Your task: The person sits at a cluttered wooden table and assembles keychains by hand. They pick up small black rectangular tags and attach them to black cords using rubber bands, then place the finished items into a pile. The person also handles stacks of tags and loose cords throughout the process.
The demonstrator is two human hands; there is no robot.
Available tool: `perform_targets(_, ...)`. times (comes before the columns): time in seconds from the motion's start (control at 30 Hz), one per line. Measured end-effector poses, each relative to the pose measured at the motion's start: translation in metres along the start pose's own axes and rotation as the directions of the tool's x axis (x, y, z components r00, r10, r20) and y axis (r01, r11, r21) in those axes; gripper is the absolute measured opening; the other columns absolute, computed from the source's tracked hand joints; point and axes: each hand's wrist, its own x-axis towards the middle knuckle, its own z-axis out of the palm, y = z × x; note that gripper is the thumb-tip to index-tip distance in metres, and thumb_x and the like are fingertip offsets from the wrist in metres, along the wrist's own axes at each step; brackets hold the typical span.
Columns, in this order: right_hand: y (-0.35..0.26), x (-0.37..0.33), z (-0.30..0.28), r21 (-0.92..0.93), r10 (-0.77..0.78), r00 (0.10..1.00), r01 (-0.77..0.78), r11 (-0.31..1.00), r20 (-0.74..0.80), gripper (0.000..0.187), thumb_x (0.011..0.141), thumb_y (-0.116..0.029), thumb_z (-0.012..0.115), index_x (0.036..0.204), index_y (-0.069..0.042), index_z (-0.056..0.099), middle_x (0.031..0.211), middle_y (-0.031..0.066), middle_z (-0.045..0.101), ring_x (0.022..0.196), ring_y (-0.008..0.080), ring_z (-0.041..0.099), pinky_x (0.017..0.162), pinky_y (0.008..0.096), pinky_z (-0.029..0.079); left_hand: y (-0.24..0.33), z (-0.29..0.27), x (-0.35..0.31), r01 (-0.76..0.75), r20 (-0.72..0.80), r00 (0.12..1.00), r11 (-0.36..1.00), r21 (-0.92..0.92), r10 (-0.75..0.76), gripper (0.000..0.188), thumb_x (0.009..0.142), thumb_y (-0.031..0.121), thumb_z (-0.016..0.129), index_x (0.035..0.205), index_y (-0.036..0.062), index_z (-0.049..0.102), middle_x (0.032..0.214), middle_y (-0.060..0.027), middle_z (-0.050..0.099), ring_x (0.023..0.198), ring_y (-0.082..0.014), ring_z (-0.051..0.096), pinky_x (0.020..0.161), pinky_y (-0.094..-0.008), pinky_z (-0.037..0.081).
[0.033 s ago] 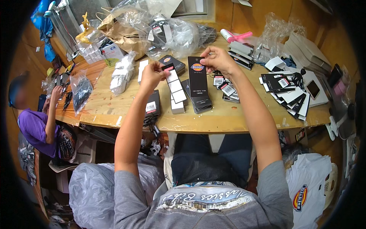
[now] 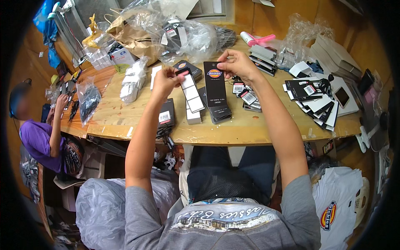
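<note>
My left hand (image 2: 167,81) pinches the top of a narrow hang tag (image 2: 192,95), black at its upper end with white panels below. Beneath it is a stack of white-faced tags (image 2: 193,119). Between the fingertips of my right hand (image 2: 238,66) hangs a black hang tag (image 2: 215,92) with a coloured logo, held by its upper right edge. It overlaps a pile of black tags (image 2: 221,117) on the table. Left of these lies a black stack with a barcode sticker (image 2: 165,116). Several barcoded tags (image 2: 249,98) lie to the right, below my right wrist.
Fanned tags with black cords (image 2: 316,102) and a phone (image 2: 342,98) lie at the right. Behind are clear plastic bags (image 2: 200,39), a paper bag (image 2: 135,39) and a pink-handled roller (image 2: 258,39). A person in purple (image 2: 39,139) works at the left.
My right hand and its black tag have shifted very slightly left. My left hand keeps its pinch, almost still.
</note>
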Motion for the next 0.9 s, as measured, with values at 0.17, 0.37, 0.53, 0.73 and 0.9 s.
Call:
perform_targets(0.17, -0.014, -0.002, 0.012, -0.082, -0.109, 0.994, 0.111, 0.990, 0.023, 0.015, 0.070, -0.004, 0.060, 0.079, 0.001, 0.049, 0.062, 0.0065, 0.054, 0.046, 0.0079, 0.050, 0.041, 0.0170, 0.041, 0.032, 0.006, -0.008, 0.006, 0.043, 0.999, 0.988, 0.155, -0.013, 0.021, 0.066, 0.004, 0.063, 0.086, -0.0024, 0.056, 0.069, -0.0058, 0.057, 0.052, -0.0095, 0.051, 0.046, -0.0204, 0.041)
perform_targets(0.37, -0.004, 0.006, 0.017, -0.128, -0.105, 0.994, 0.107, 0.986, 0.016, 0.014, 0.068, -0.002, 0.060, 0.077, 0.002, 0.050, 0.063, 0.0063, 0.053, 0.046, 0.0081, 0.050, 0.039, 0.0174, 0.041, 0.021, 0.008, -0.005, -0.154, -0.083, 0.967, 0.810, 0.566, 0.241, 0.029, 0.065, 0.004, 0.063, 0.093, 0.0003, 0.056, 0.071, -0.0055, 0.059, 0.053, -0.0101, 0.053, 0.050, -0.0217, 0.042)
perform_targets(0.53, -0.012, -0.002, 0.019, -0.193, -0.210, 0.978, 0.205, 0.960, -0.007, 0.016, 0.070, -0.007, 0.061, 0.080, 0.002, 0.052, 0.063, 0.0046, 0.052, 0.049, 0.0082, 0.051, 0.041, 0.0177, 0.042, 0.054, 0.031, -0.024, -0.027, 0.042, 0.998, 0.963, -0.267, 0.039, 0.020, 0.065, 0.005, 0.065, 0.080, -0.0045, 0.056, 0.063, -0.0041, 0.056, 0.055, -0.0073, 0.050, 0.050, -0.0187, 0.040)
perform_targets(0.73, 0.013, -0.002, -0.024, -0.688, -0.069, 0.991, -0.029, 0.726, -0.114, 0.024, 0.066, -0.019, 0.065, 0.077, 0.001, 0.057, 0.074, 0.0115, 0.058, 0.060, 0.0202, 0.057, 0.055, 0.0292, 0.045, 0.053, 0.039, -0.024, -0.020, -0.001, 1.000, 0.949, -0.315, 0.020, 0.018, 0.068, 0.009, 0.064, 0.081, -0.0001, 0.055, 0.071, -0.0030, 0.056, 0.056, -0.0051, 0.048, 0.047, -0.0164, 0.034)
perform_targets(0.9, 0.047, -0.011, -0.037, -0.911, 0.082, 0.960, -0.281, 0.302, -0.269, 0.035, 0.049, -0.022, 0.076, 0.073, -0.002, 0.060, 0.080, 0.0149, 0.059, 0.080, 0.0279, 0.056, 0.067, 0.0366, 0.044, 0.050, 0.038, -0.028, -0.028, -0.044, 0.999, 0.888, -0.459, 0.008, 0.017, 0.071, 0.011, 0.062, 0.082, 0.0004, 0.055, 0.072, -0.0023, 0.056, 0.060, -0.0049, 0.049, 0.047, -0.0148, 0.032)
